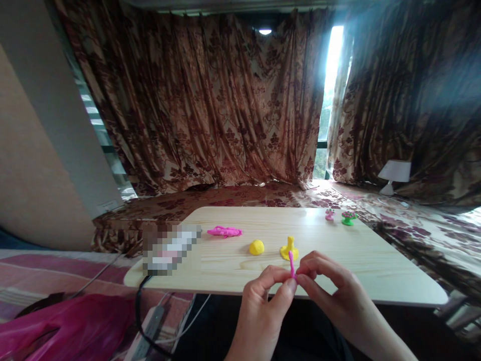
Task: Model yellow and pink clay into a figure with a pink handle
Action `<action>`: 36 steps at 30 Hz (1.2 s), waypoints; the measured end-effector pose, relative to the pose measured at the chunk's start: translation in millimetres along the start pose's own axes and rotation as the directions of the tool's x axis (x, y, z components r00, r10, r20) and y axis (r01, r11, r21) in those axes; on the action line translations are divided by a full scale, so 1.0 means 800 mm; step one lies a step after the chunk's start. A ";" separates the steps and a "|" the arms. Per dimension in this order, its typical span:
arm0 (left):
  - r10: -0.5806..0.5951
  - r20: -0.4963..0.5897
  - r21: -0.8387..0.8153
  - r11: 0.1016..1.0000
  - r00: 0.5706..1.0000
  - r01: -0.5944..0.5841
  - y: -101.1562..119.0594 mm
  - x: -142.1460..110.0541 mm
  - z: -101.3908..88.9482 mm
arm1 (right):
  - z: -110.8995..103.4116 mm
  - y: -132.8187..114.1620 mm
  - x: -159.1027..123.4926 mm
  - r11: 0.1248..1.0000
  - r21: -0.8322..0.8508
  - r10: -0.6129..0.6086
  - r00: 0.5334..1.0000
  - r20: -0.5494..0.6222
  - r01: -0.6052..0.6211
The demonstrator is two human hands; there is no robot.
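Between the fingertips of both hands is a thin strip of pink modelling clay, standing nearly upright. My left hand pinches its lower end between thumb and forefinger. My right hand pinches at the same low end from the other side. Just beyond the fingers stands a yellow clay piece with a wide flat foot and a short stem. Left of it sits a rounded yellow clay lump. Farther left lies a long, uneven piece of pink clay.
A pale wooden table carries everything. At its far right stand a small pink clay figure and a green one with pink dots. A blurred-out object with a black cable lies at the left. A white lamp stands behind.
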State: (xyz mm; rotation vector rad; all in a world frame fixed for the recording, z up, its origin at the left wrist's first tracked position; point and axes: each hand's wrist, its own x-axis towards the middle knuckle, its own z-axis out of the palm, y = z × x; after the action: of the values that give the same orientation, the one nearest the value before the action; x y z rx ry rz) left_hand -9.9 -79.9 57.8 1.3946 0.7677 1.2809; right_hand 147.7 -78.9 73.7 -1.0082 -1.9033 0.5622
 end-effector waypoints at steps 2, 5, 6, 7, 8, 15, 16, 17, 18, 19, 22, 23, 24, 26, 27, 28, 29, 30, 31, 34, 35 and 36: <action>-0.017 -0.015 -0.021 1.000 1.000 0.016 -0.003 0.002 -0.001 | -0.002 0.000 0.000 0.999 0.038 0.014 1.000 0.015 -0.015; -0.062 -0.060 -0.058 0.997 0.996 0.059 -0.008 0.004 -0.003 | -0.010 -0.001 -0.001 0.990 0.124 0.058 0.998 0.026 -0.060; -0.078 -0.079 -0.064 0.995 0.994 0.073 -0.010 0.005 -0.003 | -0.013 -0.001 -0.002 0.988 0.138 0.072 0.997 0.025 -0.075; -0.090 -0.093 -0.068 0.994 0.992 0.084 -0.011 0.005 -0.003 | -0.015 -0.002 -0.002 0.987 0.137 0.081 0.996 0.026 -0.084; -0.097 -0.099 -0.069 0.993 0.990 0.091 -0.012 0.005 -0.003 | -0.016 -0.002 -0.002 0.988 0.125 0.085 0.996 0.034 -0.089; -0.044 -0.077 0.011 0.999 0.996 0.045 -0.017 0.006 -0.005 | -0.005 0.002 0.004 0.997 0.015 0.078 0.997 0.025 -0.078; -0.044 -0.078 0.034 0.998 0.996 0.047 -0.014 0.006 -0.006 | -0.006 0.003 0.004 0.997 0.008 0.078 0.996 0.032 -0.078; -0.044 -0.075 0.067 0.997 0.996 0.049 -0.010 0.006 -0.006 | -0.008 0.004 0.003 0.997 0.005 0.075 0.996 0.037 -0.075; -0.038 -0.067 0.110 0.993 0.997 0.045 -0.005 0.006 -0.007 | -0.012 0.004 0.003 0.997 0.002 0.072 0.997 0.035 -0.072; -0.026 -0.050 0.164 0.986 0.998 0.034 0.001 0.006 -0.007 | -0.016 0.005 0.003 0.998 -0.001 0.069 0.997 0.024 -0.069; 0.033 0.025 0.332 0.943 0.999 -0.040 0.017 0.005 -0.005 | -0.026 0.003 0.006 0.999 -0.022 0.033 0.999 -0.006 -0.034; 0.051 0.046 0.365 0.929 0.998 -0.064 0.021 0.005 -0.004 | -0.027 0.001 0.007 1.000 -0.024 0.014 1.000 0.013 -0.013; 0.062 0.061 0.384 0.920 0.996 -0.081 0.023 0.005 -0.004 | -0.027 -0.001 0.009 1.000 -0.021 -0.004 0.999 0.044 0.005; 0.049 0.076 0.397 0.915 0.996 -0.075 0.024 0.005 -0.005 | -0.024 -0.003 0.012 1.000 -0.001 -0.017 0.996 0.090 0.017; 0.025 0.065 0.385 0.922 0.998 -0.049 0.023 0.004 -0.006 | -0.021 -0.003 0.013 1.000 0.011 -0.011 0.996 0.092 0.010; -0.006 0.039 0.356 0.935 0.999 -0.009 0.021 0.004 -0.007 | -0.019 -0.002 0.013 1.000 0.026 0.000 0.997 0.077 -0.002; -0.037 0.010 0.310 0.950 0.999 0.032 0.019 0.004 -0.008 | -0.016 0.000 0.013 0.999 0.046 0.013 0.999 0.050 -0.015; -0.061 -0.016 0.250 0.966 0.998 0.063 0.017 0.004 -0.009 | -0.013 0.003 0.011 0.997 0.075 0.027 0.999 0.018 -0.028; -0.075 -0.030 0.182 0.980 0.997 0.079 0.015 0.004 -0.010 | -0.010 0.006 0.009 0.993 0.114 0.044 0.999 -0.013 -0.042; -0.092 -0.001 0.024 0.995 0.996 0.092 0.009 0.005 -0.009 | -0.003 0.016 0.004 0.969 0.242 0.074 0.993 -0.087 -0.051; -0.110 0.010 -0.008 0.994 0.994 0.110 0.008 0.006 -0.008 | -0.001 0.019 0.003 0.962 0.271 0.074 0.992 -0.102 -0.044; -0.134 0.008 -0.033 0.990 0.991 0.134 0.006 0.006 -0.007 | 0.001 0.020 0.002 0.958 0.286 0.070 0.991 -0.111 -0.036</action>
State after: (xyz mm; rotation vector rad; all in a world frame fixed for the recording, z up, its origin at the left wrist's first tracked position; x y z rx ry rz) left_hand -15.4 -75.0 63.0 1.2978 0.8182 1.1797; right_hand 153.5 -68.5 62.9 -0.8867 -1.6385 0.7646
